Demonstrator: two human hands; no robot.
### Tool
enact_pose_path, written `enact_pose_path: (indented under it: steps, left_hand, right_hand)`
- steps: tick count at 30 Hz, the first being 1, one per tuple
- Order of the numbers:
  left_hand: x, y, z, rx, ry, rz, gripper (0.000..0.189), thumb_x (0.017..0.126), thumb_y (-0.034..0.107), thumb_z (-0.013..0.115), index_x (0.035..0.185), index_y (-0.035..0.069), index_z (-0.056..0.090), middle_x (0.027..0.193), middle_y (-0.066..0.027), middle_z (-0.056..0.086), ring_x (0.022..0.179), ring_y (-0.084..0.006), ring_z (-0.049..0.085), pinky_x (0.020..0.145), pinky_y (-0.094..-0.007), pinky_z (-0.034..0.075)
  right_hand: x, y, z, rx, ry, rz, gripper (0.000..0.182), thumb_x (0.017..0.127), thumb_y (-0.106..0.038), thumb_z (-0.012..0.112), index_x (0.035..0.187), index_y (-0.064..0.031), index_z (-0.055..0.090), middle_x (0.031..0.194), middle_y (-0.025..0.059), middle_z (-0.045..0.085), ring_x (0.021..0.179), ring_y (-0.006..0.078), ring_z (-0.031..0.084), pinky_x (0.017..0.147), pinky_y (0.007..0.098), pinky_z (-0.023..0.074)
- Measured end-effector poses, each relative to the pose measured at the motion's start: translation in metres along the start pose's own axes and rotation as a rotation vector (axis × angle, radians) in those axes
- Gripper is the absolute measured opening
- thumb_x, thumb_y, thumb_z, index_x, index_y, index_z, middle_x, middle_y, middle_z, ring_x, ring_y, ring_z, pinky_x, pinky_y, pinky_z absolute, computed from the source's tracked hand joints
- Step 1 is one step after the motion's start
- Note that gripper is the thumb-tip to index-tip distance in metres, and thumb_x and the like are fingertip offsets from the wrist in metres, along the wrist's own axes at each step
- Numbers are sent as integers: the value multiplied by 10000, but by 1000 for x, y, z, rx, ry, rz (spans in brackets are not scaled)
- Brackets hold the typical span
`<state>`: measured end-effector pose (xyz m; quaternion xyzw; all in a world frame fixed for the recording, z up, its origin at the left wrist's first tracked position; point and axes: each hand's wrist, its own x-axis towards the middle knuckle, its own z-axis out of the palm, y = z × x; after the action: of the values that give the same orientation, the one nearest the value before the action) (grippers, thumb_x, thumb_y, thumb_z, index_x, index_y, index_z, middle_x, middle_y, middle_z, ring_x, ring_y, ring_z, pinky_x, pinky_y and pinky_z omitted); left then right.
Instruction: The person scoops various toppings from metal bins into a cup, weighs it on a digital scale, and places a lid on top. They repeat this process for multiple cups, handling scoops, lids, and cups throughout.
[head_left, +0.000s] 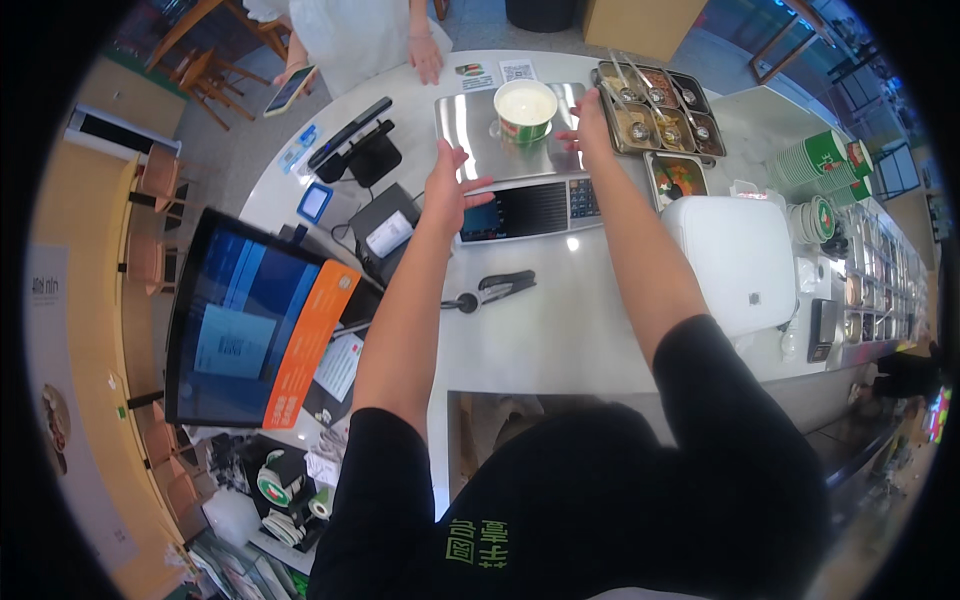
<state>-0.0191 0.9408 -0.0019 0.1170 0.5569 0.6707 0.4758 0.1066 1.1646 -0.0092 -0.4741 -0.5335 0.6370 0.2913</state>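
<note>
A green-and-white paper cup (523, 129) with pale contents stands upright on the steel platform of a digital scale (461, 127). My left hand (454, 187) is at the front left of the platform, fingers apart, partly over the scale's display. On the far side of the cup, my right hand (591, 131) is by the platform's right edge, its fingers spread towards the cup without touching it. Neither hand holds anything. Whether either one touches the scale is hard to tell. The scale's keypad (583, 199) shows beside my right forearm.
Right of the scale sit a topping tray (611, 124) with spoons, a steel pan of colourful pieces (679, 180) and a white lidded appliance (731, 262). A stapler (506, 283) lies in front. A monitor (240, 322) stands left. Across the counter, a person holds a phone (289, 91).
</note>
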Motion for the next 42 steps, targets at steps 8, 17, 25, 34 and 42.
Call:
enact_pose_path:
  steps: [8, 17, 25, 34, 42]
  left_hand:
    - [101, 7, 45, -150, -90, -218, 1030, 850, 809, 197, 1506, 20, 113, 1577, -194, 67, 1306, -577, 291, 1033, -605, 353]
    - [-3, -10, 15, -210, -27, -135, 1081, 826, 839, 194, 1460, -36, 232, 1461, -204, 292, 1192, -558, 429, 943, -589, 437]
    - [-223, -67, -49, -335, 176, -101, 1033, 830, 832, 261, 1411, -20, 319, 1442, -161, 309, 1155, -470, 469, 911, -572, 446]
    - [-420, -162, -164, -392, 505, -120, 983, 875, 790, 192, 1402, -30, 322, 1415, -140, 363, 1164, -420, 507, 897, -528, 464]
    - [-501, -224, -232, -535, 584, -132, 1013, 847, 815, 233, 1395, -31, 335, 1431, -160, 351, 1141, -446, 520, 896, -572, 458]
  right_hand:
    - [33, -2, 8, -39, -349, 225, 951, 873, -779, 182, 1443, -29, 312, 1490, 129, 365, 795, 348, 691, 613, 356, 566]
    - [-65, 11, 15, -109, -391, 163, 901, 897, -749, 246, 1375, -6, 423, 1377, 164, 476, 867, 353, 687, 740, 386, 584]
    - [-256, 66, 33, -192, -655, 158, 883, 903, -739, 281, 1300, 23, 488, 1143, 176, 629, 906, 283, 687, 772, 346, 579]
    - [-424, 211, 99, -218, -966, 419, 825, 935, -688, 301, 1378, -2, 414, 1150, 210, 604, 921, 286, 664, 800, 381, 563]
    - [-504, 274, 142, -407, -1090, 446, 753, 964, -635, 303, 1357, -8, 443, 1186, 206, 600, 996, 297, 652, 836, 384, 552]
